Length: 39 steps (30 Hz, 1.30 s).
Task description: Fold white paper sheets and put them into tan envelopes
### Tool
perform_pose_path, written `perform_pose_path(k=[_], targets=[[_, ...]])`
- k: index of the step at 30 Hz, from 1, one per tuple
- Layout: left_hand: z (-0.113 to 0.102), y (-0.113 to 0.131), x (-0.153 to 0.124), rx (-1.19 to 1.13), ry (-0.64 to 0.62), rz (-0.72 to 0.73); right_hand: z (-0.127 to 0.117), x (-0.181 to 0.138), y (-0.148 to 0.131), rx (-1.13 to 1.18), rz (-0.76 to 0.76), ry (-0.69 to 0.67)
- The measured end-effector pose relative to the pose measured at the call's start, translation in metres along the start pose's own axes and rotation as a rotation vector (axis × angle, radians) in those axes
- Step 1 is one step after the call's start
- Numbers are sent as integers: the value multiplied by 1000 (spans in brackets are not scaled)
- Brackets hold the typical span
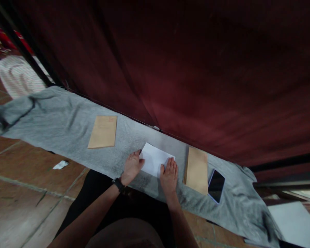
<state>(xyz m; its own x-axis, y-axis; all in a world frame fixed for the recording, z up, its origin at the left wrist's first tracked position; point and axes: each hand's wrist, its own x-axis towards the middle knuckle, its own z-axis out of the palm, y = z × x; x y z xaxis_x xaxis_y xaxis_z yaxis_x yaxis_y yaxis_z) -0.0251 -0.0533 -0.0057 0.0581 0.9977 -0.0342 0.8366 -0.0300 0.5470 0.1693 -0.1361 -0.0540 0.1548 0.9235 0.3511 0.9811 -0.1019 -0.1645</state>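
Observation:
A folded-looking white sheet of paper lies on the grey cloth in front of me. My left hand, with a dark watch on its wrist, is at the paper's left edge. Its fingers are bent together by the corner and its thumb reaches over the paper, pinching that edge. My right hand rests flat across the right edge, fingers stretched out. To the left lies a single brown envelope; to the right sits a brown envelope stack, apart from my hand.
A phone with a dark screen lies right of the envelope stack. The grey cloth covers a long narrow surface against a dark red curtain. A white scrap is on the tiled floor; a white panel stands at lower right.

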Motion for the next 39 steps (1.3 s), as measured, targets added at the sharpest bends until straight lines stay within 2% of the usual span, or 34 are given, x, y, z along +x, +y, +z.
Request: perform_pose_path(k=[3, 5, 7, 8, 10, 11, 13, 16, 19, 22, 25, 28, 31, 35, 39], targets=[[-3, -2, 7, -224, -109, -32, 2, 1, 4, 116, 33, -8], [-13, 3, 11, -291, -110, -18, 3, 3, 8, 264, 98, -9], [-33, 14, 12, -375, 28, 45, 2, 7, 13, 473, 214, 0], [-45, 21, 11, -436, 152, 108, 2, 8, 15, 574, 276, 9], [-71, 36, 8, -467, 376, 315, 1, 10, 19, 720, 372, 33], [-82, 43, 5, -441, 438, 453, 1, 10, 20, 758, 400, 44], [-95, 49, -3, -329, 465, 697, 1, 8, 21, 789, 430, 58], [-85, 41, -18, -149, 367, 959, 1, -2, 21, 851, 428, 76], [-48, 15, -36, -35, 219, 1076, -3, -15, 22, 870, 334, 54], [-15, -14, -53, -9, 123, 1069, -13, -26, 25, 745, 162, -12], [1, -35, -64, 32, 3, 996, -23, -36, 28, 605, -25, -78], [3, -44, -65, 60, -109, 905, -29, -46, 30, 524, -192, -144], [1, -46, -59, 51, -200, 859, -32, -52, 31, 485, -292, -196], [-6, -46, -49, -17, -285, 850, -33, -54, 34, 504, -314, -205], [-10, -52, -44, -38, -278, 821, -32, -53, 35, 522, -305, -203]])
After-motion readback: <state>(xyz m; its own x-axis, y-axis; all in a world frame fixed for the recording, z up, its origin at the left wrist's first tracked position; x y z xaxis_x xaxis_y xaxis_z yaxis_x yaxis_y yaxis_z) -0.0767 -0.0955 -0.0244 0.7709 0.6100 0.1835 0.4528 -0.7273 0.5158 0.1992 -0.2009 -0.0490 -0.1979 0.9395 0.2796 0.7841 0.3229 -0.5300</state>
